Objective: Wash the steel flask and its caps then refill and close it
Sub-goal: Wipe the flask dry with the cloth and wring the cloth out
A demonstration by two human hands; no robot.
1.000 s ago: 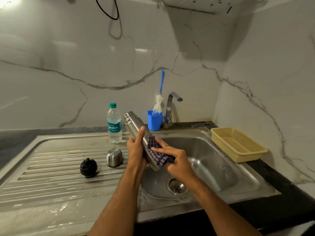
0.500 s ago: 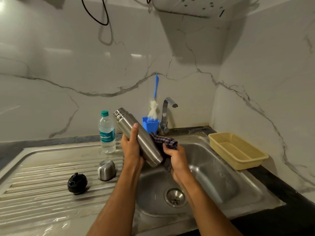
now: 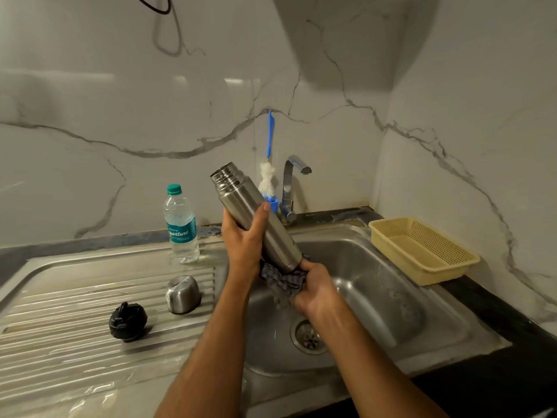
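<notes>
Left hand [image 3: 245,236] gripped our tilted steel flask [image 3: 256,215] over the sink [image 3: 391,297]; our right hand [image 3: 316,291] clutched the checked cloth [image 3: 280,279] under its base. We judged the wiping step underway; the steel cap [image 3: 183,294] and black stopper [image 3: 128,321] likely needed washing next.

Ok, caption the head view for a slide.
Left hand tilts the steel flask over the sink; right hand wipes its base with a checked cloth.

A yellow basket [image 3: 422,251] sits at the right of the frame; a blue-handled brush [image 3: 269,164] stands in a blue cup [image 3: 273,204] beside the tap [image 3: 291,188].
</notes>
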